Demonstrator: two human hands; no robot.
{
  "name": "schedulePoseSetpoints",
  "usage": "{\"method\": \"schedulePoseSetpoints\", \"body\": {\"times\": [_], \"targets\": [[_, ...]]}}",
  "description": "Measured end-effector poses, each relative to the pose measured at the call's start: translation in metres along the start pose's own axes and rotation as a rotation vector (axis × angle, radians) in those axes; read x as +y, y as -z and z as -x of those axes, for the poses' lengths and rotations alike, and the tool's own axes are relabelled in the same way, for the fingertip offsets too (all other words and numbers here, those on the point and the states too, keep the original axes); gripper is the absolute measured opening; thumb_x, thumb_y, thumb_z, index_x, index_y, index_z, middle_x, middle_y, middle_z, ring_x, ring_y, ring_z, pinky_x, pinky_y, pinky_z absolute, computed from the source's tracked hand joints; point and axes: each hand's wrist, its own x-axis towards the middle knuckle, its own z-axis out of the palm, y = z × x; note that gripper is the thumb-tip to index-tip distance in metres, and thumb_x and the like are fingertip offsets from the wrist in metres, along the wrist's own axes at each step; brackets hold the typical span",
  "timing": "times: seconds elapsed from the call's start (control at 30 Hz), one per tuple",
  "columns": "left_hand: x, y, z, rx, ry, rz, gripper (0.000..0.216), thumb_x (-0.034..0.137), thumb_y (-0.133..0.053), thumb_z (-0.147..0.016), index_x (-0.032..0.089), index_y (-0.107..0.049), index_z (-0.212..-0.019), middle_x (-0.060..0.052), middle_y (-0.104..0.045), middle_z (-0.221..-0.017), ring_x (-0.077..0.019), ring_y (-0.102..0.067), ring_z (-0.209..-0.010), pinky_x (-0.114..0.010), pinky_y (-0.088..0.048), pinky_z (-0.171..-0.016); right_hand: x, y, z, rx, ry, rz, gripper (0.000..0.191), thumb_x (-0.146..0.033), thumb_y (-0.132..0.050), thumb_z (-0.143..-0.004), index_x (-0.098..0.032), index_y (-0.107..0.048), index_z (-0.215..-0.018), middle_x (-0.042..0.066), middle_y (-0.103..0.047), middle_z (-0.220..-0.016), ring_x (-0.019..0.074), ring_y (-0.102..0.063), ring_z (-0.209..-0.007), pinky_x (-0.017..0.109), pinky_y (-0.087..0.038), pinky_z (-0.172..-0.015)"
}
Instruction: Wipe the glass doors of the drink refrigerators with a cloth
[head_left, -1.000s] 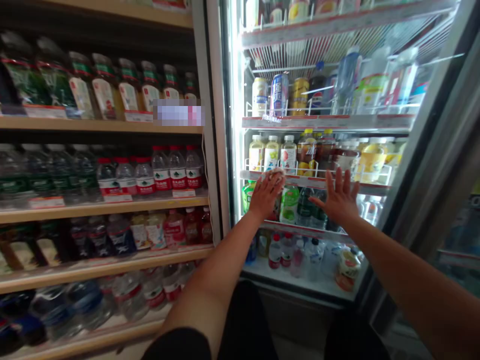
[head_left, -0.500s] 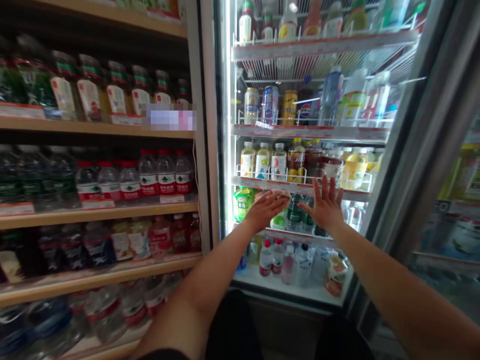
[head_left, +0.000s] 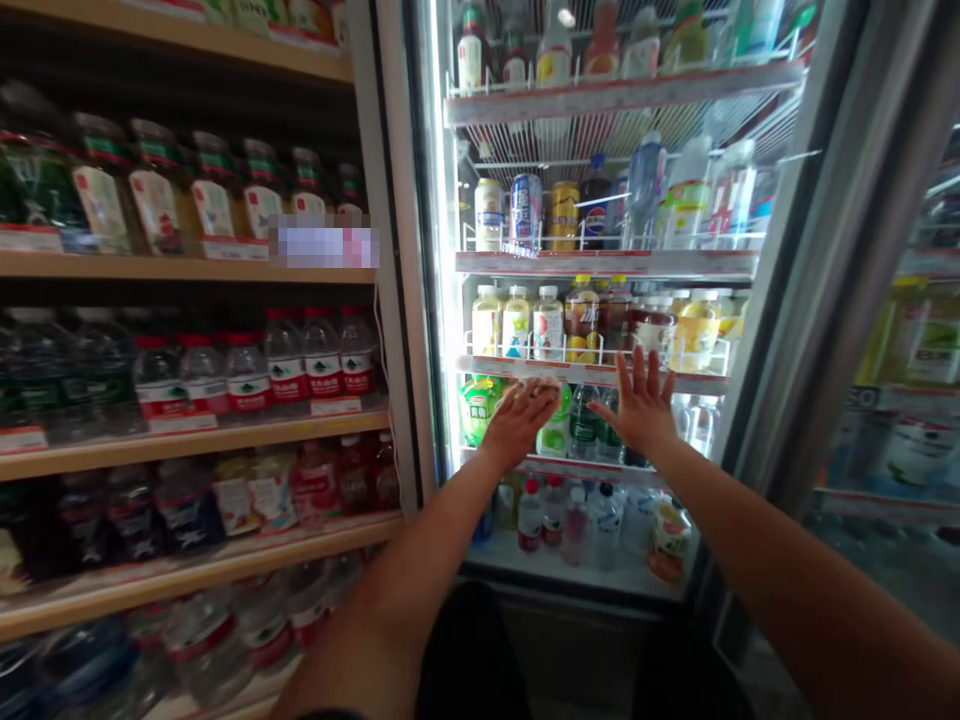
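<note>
My left hand point(head_left: 519, 425) reaches forward over a pale, crumpled cloth point(head_left: 547, 384), which shows past its fingertips and is held under the fingers. Just behind it is the front edge of a cooler shelf point(head_left: 592, 372). To the right, my right hand point(head_left: 641, 412) is raised with its fingers spread, palm toward the cooler, holding nothing. Whether its palm touches a glass pane cannot be made out. Around the hands are a green pack point(head_left: 477, 410), dark green bottles point(head_left: 583, 420) and, above, bottles with white caps point(head_left: 517, 322).
Lit cooler shelves hold cans point(head_left: 526, 212) and several bottles. At left, a wooden shelf point(head_left: 300, 430) carries rows of water bottles point(head_left: 285, 355). A metal door frame point(head_left: 840, 260) stands at right, beside another cooler with bottles. My dark-clothed knees point(head_left: 469, 650) are close below.
The view has shifted slightly, so the cooler and shelves sit a little further left. Both hands have shifted slightly left in the picture; the left still has the cloth and the right stays spread.
</note>
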Motion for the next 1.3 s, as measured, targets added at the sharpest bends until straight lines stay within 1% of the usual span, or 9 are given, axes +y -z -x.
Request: {"method": "schedulePoseSetpoints", "body": {"times": [0.23,0.4,0.53,0.63,0.73,0.9,1.07,1.23,1.3], "targets": [[-0.002,0.002,0.008,-0.015,0.167,-0.009,0.069,0.01,-0.05,-0.086,0.024,-0.034,-0.152,-0.005,-0.037,-0.157,-0.0269,-0.018,-0.151,-0.053,-0.024,-0.123,-0.001,0.003,0.0,-0.01,-0.004,-0.021,0.102,-0.066,-0.046,-0.091,-0.024,0.021,-0.155,0.009,0.023,-0.164,0.0378,0.009,-0.152,0.067,-0.007,-0.117],[-0.003,0.0,0.015,-0.072,-0.088,0.056,0.064,0.012,-0.05,-0.089,0.028,-0.037,-0.15,-0.002,-0.04,-0.156,-0.0209,-0.023,-0.15,-0.045,-0.027,-0.123,-0.002,0.003,0.0,-0.007,-0.014,-0.037,0.099,-0.066,-0.044,-0.092,-0.026,0.02,-0.156,0.008,0.022,-0.164,0.0374,0.007,-0.152,0.066,-0.007,-0.118],[-0.01,0.0,0.012,0.006,0.29,-0.006,0.069,0.009,-0.049,-0.087,0.022,-0.033,-0.153,-0.008,-0.034,-0.158,-0.0269,-0.015,-0.152,-0.054,-0.025,-0.122,-0.002,0.003,0.0,0.012,-0.004,-0.028,0.1,-0.065,-0.046,-0.092,-0.025,0.02,-0.156,0.008,0.021,-0.164,0.0373,0.008,-0.152,0.066,-0.008,-0.118],[-0.016,0.003,0.006,-0.009,0.11,0.009,0.072,0.007,-0.05,-0.086,0.024,-0.031,-0.153,-0.007,-0.035,-0.158,-0.0241,-0.018,-0.151,-0.048,-0.026,-0.123,-0.002,0.003,0.0,0.014,-0.003,-0.026,0.099,-0.064,-0.046,-0.092,-0.026,0.02,-0.156,0.007,0.021,-0.165,0.0365,0.009,-0.152,0.065,-0.008,-0.118],[-0.027,0.006,-0.007,-0.038,-0.033,0.012,0.072,0.006,-0.048,-0.087,0.027,-0.03,-0.153,-0.003,-0.039,-0.157,-0.0206,-0.022,-0.15,-0.045,-0.025,-0.124,-0.002,0.002,0.001,0.029,0.001,-0.033,0.098,-0.063,-0.046,-0.093,-0.026,0.021,-0.155,0.007,0.019,-0.165,0.0355,0.009,-0.152,0.065,-0.008,-0.118],[-0.049,0.014,-0.042,0.094,0.368,-0.042,0.069,0.01,-0.048,-0.088,0.018,-0.029,-0.154,-0.011,-0.033,-0.159,-0.0287,-0.015,-0.152,-0.053,-0.022,-0.123,-0.002,-0.001,0.001,0.064,0.004,-0.04,0.099,-0.063,-0.047,-0.093,-0.026,0.019,-0.156,0.008,0.016,-0.166,0.0348,0.008,-0.153,0.064,-0.007,-0.119],[-0.049,0.023,-0.073,-0.057,-0.135,0.041,0.064,0.006,-0.039,-0.091,0.027,-0.033,-0.152,0.001,-0.039,-0.157,-0.0184,-0.02,-0.151,-0.044,-0.02,-0.125,-0.002,0.0,0.001,0.075,0.014,-0.057,0.098,-0.061,-0.048,-0.093,-0.025,0.017,-0.157,0.01,0.013,-0.166,0.0359,0.006,-0.153,0.065,-0.006,-0.118],[-0.044,0.027,-0.097,0.073,0.313,0.015,0.066,0.01,-0.039,-0.091,0.02,-0.027,-0.155,-0.008,-0.032,-0.16,-0.0271,-0.016,-0.152,-0.056,-0.018,-0.124,0.0,0.002,0.001,0.051,0.016,-0.066,0.1,-0.061,-0.05,-0.092,-0.026,0.017,-0.157,0.008,0.013,-0.166,0.0336,0.01,-0.153,0.063,-0.006,-0.119],[-0.039,0.026,-0.102,0.026,0.146,0.045,0.066,0.012,-0.042,-0.091,0.022,-0.028,-0.154,-0.006,-0.032,-0.16,-0.0253,-0.016,-0.152,-0.052,-0.018,-0.124,0.001,0.004,0.001,0.042,0.017,-0.067,0.1,-0.061,-0.051,-0.092,-0.026,0.016,-0.157,0.008,0.013,-0.166,0.0331,0.01,-0.153,0.063,-0.006,-0.119]]}}
